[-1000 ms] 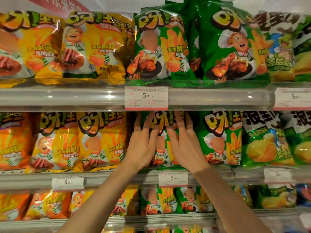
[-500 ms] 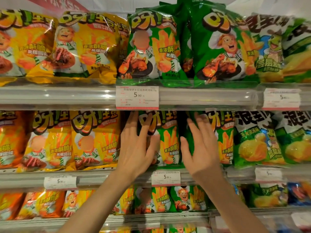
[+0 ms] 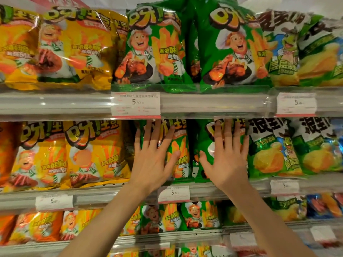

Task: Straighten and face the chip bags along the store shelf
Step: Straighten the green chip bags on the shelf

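Two flat hands on the middle shelf: the left hand, fingers spread, presses one green chip bag; the right hand, fingers close together and thumb out, presses the neighbouring green bag. Neither pinches. The step appears to be squaring these two fronts; next, each bag likely needs pushing upright and level with the shelf edge.

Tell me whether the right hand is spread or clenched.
Spread: the right hand lies flat, fingers apart, on a green chip bag.
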Demonstrator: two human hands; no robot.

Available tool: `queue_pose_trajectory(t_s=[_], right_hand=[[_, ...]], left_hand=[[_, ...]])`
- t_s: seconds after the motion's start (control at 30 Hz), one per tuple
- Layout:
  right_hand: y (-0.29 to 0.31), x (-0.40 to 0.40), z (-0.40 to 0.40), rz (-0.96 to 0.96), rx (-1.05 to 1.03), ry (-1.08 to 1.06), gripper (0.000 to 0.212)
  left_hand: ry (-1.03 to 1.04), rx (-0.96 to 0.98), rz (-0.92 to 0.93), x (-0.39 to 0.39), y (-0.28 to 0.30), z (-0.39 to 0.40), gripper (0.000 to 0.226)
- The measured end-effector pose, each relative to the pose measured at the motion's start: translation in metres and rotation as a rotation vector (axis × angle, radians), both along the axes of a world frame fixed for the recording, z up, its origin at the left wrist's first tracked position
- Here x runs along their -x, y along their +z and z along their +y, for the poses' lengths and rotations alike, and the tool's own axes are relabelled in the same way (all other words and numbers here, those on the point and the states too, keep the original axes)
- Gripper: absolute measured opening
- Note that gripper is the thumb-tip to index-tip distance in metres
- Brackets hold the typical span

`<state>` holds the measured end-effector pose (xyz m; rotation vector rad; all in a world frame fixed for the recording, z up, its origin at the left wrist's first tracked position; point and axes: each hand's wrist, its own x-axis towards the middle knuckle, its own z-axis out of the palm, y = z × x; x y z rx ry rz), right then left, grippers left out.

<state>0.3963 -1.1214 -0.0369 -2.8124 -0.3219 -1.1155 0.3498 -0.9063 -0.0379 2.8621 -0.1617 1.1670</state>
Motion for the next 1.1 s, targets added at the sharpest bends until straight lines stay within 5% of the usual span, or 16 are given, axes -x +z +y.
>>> queue_pose_trajectory(t_s=[0.23,0.37,0.47,0.6,0.93,1.1], right_hand=[[0.004,0.007,0.004,-0.03,-0.142,0.118,0.091],[0.013,0.028,0.019,-0.143,-0.338,0.374,0.061],[0.012,0.046,0.048,0.057,-0.36,0.472,0.052],[0.002,0.042,0.072,0.277,-0.43,0.55,0.059],[0.004,0.037,0.064,0.331,-0.443,0.518,0.057],[0.001,0.051,0.053,0.289,-0.632,0.531,0.051]], left_hand=[[-0.1,0.147,-0.022,0.011,0.004,0.005,0.058],[-0.208,0.515,-0.083,0.024,0.002,0.013,0.045],[-0.228,0.786,0.045,0.028,0.001,0.019,0.052],[-0.281,0.794,0.167,0.026,-0.003,0.026,0.059],[-0.288,0.842,0.195,0.027,0.0,0.021,0.062],[-0.257,0.972,0.169,0.055,-0.002,0.032,0.062]])
